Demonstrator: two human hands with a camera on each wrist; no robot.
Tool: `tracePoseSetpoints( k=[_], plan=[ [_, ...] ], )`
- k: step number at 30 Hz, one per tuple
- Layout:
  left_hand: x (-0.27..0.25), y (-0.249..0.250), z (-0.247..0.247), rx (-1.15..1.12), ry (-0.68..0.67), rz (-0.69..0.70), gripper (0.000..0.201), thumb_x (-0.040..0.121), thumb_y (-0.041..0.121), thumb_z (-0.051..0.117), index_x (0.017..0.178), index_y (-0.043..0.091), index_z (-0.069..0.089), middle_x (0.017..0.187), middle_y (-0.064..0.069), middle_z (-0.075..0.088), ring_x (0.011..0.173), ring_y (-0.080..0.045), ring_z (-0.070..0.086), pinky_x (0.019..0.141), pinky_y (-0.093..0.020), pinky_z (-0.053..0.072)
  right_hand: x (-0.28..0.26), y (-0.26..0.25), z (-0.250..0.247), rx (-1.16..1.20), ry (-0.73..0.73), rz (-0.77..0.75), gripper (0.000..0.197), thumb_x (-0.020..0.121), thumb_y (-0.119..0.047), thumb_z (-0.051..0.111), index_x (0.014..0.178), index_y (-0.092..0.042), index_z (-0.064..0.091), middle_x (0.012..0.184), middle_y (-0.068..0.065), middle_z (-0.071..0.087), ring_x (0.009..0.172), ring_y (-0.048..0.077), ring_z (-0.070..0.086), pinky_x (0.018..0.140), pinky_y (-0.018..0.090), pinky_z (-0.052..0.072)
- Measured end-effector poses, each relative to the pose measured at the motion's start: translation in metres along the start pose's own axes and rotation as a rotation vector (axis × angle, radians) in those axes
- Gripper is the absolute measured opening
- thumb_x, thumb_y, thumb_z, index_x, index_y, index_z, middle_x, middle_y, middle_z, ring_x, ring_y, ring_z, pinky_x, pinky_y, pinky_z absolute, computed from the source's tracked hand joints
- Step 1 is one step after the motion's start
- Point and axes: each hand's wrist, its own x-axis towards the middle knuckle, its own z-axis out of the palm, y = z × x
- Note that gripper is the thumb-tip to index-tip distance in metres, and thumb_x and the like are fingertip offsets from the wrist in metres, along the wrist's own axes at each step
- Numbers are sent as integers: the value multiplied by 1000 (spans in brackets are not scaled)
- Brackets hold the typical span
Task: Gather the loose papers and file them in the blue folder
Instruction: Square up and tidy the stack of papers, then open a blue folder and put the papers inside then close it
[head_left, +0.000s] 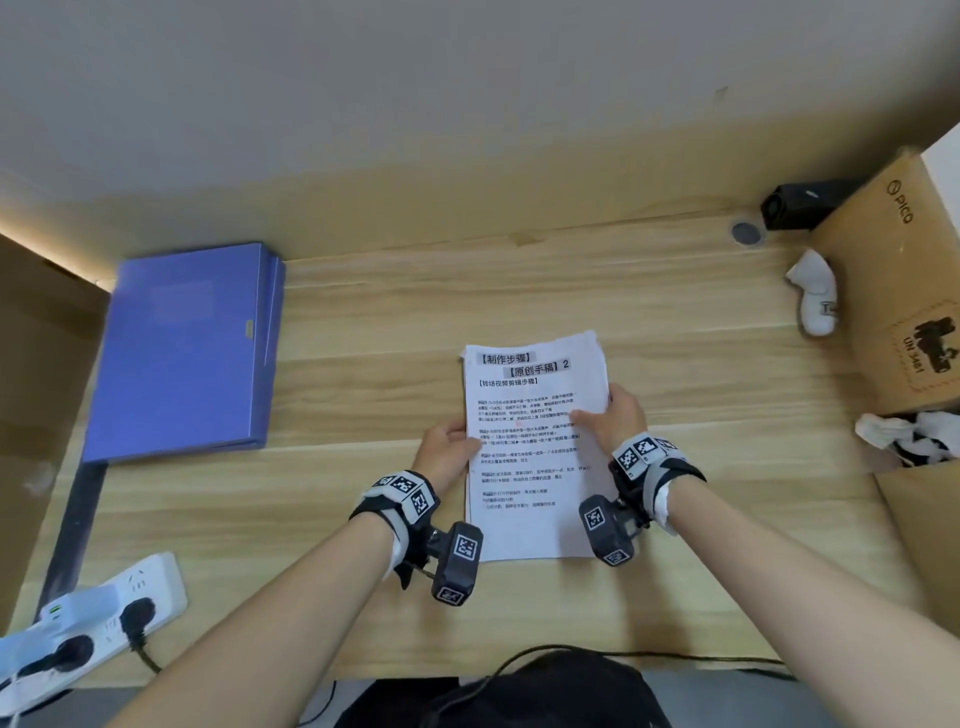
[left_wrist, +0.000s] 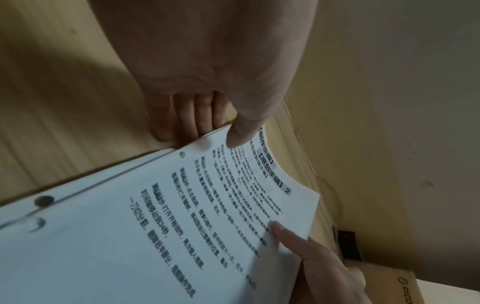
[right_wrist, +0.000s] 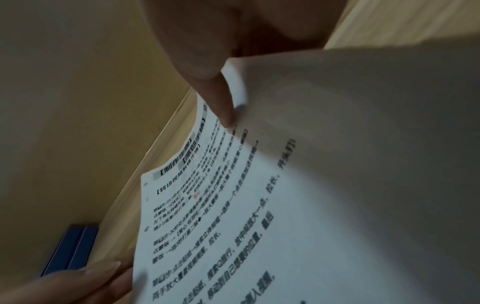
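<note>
A stack of white printed papers (head_left: 530, 457) is held over the middle of the wooden desk (head_left: 649, 312). My left hand (head_left: 447, 449) pinches its left edge, thumb on top and fingers underneath. My right hand (head_left: 615, 415) pinches its right edge the same way. In the left wrist view the papers (left_wrist: 155, 236) show punched holes along one edge, and my left hand (left_wrist: 218, 131) has its thumb on the top sheet. In the right wrist view my right hand (right_wrist: 226, 102) presses its thumb on the papers (right_wrist: 259, 216). The blue folder (head_left: 187, 353) lies shut at the desk's left; the folder (right_wrist: 70, 251) also shows low in the right wrist view.
A white power strip (head_left: 88, 629) with black plugs sits at the front left. A cardboard box (head_left: 898, 291) stands at the right, with a white controller (head_left: 815, 296) beside it and a black device (head_left: 800, 205) behind. Crumpled white material (head_left: 904, 436) lies at the right edge.
</note>
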Motion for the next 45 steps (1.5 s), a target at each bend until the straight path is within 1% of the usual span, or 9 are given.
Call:
tracePoseSetpoints(
  k=[4,8,14,24,30,35,40,43,45],
  plan=[
    [10,-8,1,49,57,-33,34,88,2,54,120,7,63,110,-8,72,86,-16,68,69,-26,54,-1,5,-4,-20,28,17,53,79,-11,69,129,-9,49,118,7,65,90,20,57,74,30,46],
    [15,-5,-10,53,139,-46,31,88,11,58,119,9,63,119,-10,68,109,-29,64,98,-42,51,-2,-1,-6,-40,151,-32,58,70,-7,67,126,-9,52,124,9,60,106,25,61,90,39,53],
    [20,10,-56,82,221,26,38,87,12,53,125,13,58,120,-16,65,102,-30,63,85,-33,48,-17,-44,5,-31,218,-109,60,81,-5,64,137,-6,45,139,12,46,131,28,42,112,42,36],
    [12,42,-200,111,392,184,37,89,14,50,124,22,57,116,5,60,104,-17,57,92,-33,49,-51,-156,121,123,59,-228,33,85,-7,60,117,-16,61,112,0,66,97,15,61,87,31,49],
    [16,26,-318,88,513,243,35,86,11,53,120,17,57,123,-4,62,105,-27,62,93,-47,52,-59,-221,228,135,-90,-286,27,81,-3,63,102,-20,64,93,-1,68,88,18,65,94,40,52],
    [24,-2,-398,129,616,211,41,90,11,54,131,11,53,134,-10,52,121,-27,54,102,-39,44,-61,-253,302,102,-200,-263,28,85,-4,61,111,-12,65,97,3,66,93,20,62,92,32,50],
    [28,-33,-442,242,669,79,63,89,19,54,148,10,35,158,-8,26,146,-28,23,118,-43,25,-69,-265,352,70,-339,-173,39,89,0,57,127,-4,56,113,6,62,100,22,60,84,30,49],
    [28,-47,-451,177,592,37,68,89,17,54,151,15,28,158,-7,25,145,-29,26,116,-46,28,-73,-262,370,36,-371,-182,38,83,0,59,120,-6,62,112,11,70,105,31,67,88,39,54],
    [27,-52,-450,112,561,38,68,89,15,55,151,18,29,157,-5,27,143,-28,30,114,-45,32,-75,-259,373,31,-360,-196,37,84,1,61,120,-7,62,111,11,70,100,29,67,85,34,54]
  ],
)
